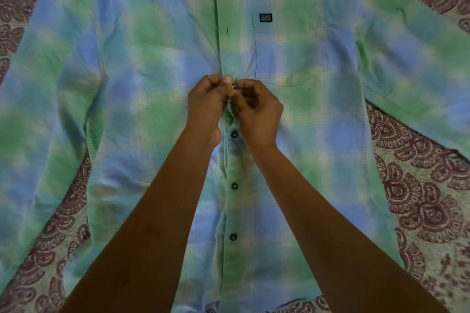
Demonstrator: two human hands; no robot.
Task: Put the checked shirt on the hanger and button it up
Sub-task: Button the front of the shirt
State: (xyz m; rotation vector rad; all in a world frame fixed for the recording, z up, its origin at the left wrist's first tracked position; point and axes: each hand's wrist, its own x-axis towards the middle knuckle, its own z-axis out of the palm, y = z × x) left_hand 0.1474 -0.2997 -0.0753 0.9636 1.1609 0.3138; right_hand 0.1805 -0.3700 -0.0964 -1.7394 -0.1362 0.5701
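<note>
While the checked shirt (152, 84) lies on patterned cloth (419, 185), left grip (206, 105) and right grip (258, 109) pinch its placket at a button (234, 86) near the pocket (292, 58).

On paisley cloth (419, 198), perhaps bedding: checked shirt (152, 84).

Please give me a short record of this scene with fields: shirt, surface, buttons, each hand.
shirt: green and blue checked shirt, lying flat, front up
surface: cream cloth with maroon paisley print
fastened: three dark round buttons below the hands
current: small dark button between both hands
left hand: pinches the shirt front by the button
right hand: pinches the shirt front at the button
upper buttonholes: open
hanger: not visible
</note>
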